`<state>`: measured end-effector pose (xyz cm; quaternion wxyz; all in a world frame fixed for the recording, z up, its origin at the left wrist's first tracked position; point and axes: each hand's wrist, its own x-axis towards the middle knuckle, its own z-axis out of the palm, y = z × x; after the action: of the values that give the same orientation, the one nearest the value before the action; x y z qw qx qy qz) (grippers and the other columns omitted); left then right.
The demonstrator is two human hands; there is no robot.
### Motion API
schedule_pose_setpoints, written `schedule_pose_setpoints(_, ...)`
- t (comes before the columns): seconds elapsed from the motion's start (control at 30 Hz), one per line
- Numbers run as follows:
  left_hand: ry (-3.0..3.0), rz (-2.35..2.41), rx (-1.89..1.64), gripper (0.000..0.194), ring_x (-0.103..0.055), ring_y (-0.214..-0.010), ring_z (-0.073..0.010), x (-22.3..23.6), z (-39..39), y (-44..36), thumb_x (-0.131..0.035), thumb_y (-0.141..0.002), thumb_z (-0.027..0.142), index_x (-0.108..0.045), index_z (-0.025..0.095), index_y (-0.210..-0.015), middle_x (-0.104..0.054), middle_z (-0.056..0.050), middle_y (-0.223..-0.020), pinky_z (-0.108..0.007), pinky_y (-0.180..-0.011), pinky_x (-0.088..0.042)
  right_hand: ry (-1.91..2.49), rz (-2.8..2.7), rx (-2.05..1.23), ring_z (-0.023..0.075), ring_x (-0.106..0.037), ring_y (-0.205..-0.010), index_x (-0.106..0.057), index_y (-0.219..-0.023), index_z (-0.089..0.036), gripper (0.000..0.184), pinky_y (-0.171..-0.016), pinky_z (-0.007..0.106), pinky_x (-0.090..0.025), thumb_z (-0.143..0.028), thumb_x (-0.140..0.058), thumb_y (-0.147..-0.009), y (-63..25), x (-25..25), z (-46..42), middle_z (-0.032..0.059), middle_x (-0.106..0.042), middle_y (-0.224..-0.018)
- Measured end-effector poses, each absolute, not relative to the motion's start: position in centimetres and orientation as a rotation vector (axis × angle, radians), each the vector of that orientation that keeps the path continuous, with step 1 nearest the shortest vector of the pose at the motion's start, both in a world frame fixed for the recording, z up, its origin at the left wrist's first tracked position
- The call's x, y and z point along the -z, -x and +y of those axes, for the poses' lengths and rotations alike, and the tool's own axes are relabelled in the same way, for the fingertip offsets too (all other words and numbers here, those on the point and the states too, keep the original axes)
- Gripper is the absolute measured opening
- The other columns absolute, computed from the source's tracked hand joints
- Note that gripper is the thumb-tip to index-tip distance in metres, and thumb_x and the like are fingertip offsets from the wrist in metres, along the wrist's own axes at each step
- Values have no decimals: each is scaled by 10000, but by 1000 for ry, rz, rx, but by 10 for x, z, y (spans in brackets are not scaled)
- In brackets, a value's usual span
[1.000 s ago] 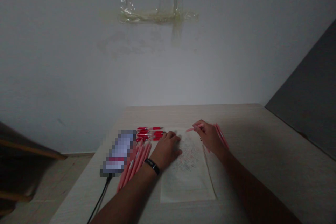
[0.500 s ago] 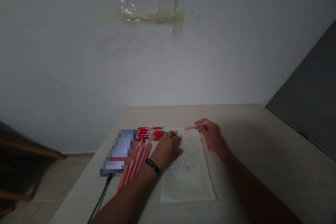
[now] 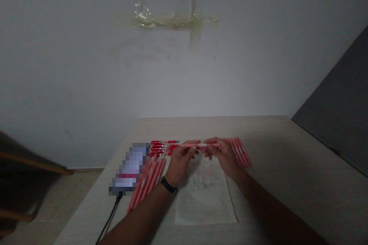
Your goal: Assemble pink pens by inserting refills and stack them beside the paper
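Both hands hold one pink pen (image 3: pixel 202 145) level above the top of a scribbled paper sheet (image 3: pixel 205 208). My left hand (image 3: pixel 178 160) grips its left part between thumb and fingers, with a dark band on the wrist. My right hand (image 3: pixel 224 155) pinches the right part; the fingertips of both hands hide some of the pen. Just beyond my right hand lies a row of several pink pens (image 3: pixel 239 152). A bundle of pink pens (image 3: pixel 148 183) lies left of my left forearm, and several red pens (image 3: pixel 162 147) are stacked behind it.
A blurred-out phone-like device (image 3: pixel 129 166) with a black cable (image 3: pixel 110 216) lies on the left of the wooden table (image 3: pixel 276 195). The wall (image 3: pixel 212 84) with clear tape stands behind the table. A dark panel (image 3: pixel 339 99) is at the right.
My right hand has brought the pink pen left and turned it level. My left hand has lifted off the paper and taken hold of the pen's other end.
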<state>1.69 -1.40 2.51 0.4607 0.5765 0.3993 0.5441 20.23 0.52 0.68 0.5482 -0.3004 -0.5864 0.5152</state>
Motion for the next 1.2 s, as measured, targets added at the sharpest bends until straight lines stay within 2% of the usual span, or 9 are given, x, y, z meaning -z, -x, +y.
schedule_pose_setpoints(0.07, -1346, 973, -1388, 316, -630, -749, -156, -25, -12, -16, -654, -887, 422, -746, 156, -1031, -753, -102, -970, -260, -642, -480, 764, -1425, -1132, 145, -624, -636, -635, -1084, -197, 266, -540, 246, -452, -406, -626, -920, -206, -8, 6, 47, -732, -820)
schedule_pose_setpoints(0.13, -1248, 970, -1454, 329, -627, -741, -149, -24, -9, -14, -652, -889, 422, -730, 143, -1046, -752, -109, -976, -250, -624, -474, 840, -1439, -1010, 140, -614, -652, -619, -1137, -203, 286, -556, 241, -450, -389, -619, -920, -211, -11, 7, 43, -727, -839)
schedule_pose_setpoints(0.33, -1113, 968, -1491, 365, -632, -731, -144, -26, -6, -9, -678, -862, 442, -717, 128, -1044, -748, -134, -1031, -235, -589, -460, 958, -1508, -836, 142, -602, -661, -672, -1102, -193, 252, -589, 247, -462, -350, -578, -928, -219, -13, 8, 42, -718, -820)
schedule_pose_setpoints(0.57, -1099, 996, -1466, 402, -650, -717, -147, -27, -5, -9, -691, -836, 477, -724, 125, -1029, -755, -141, -1040, -238, -573, -460, 972, -1481, -821, 128, -596, -640, -698, -1091, -191, 236, -566, 233, -453, -311, -581, -925, -217, -13, 7, 34, -717, -808)
schedule_pose_setpoints(0.83, -1051, 1020, -1456, 450, -654, -698, -144, -25, -3, -7, -700, -821, 499, -705, 118, -1059, -766, -133, -975, -229, -561, -451, 976, -1535, -807, 127, -584, -603, -744, -1048, -189, 268, -532, 230, -446, -350, -569, -924, -220, -13, 8, 42, -725, -785)
schedule_pose_setpoints(1.2, -1030, 1034, -1436, 480, -663, -669, -149, -30, -6, -10, -718, -785, 530, -711, 119, -1031, -767, -146, -987, -234, -542, -446, 1014, -1571, -821, 127, -574, -575, -757, -1034, -193, 301, -504, 227, -432, -379, -540, -940, -222, -17, 8, 44, -730, -762)
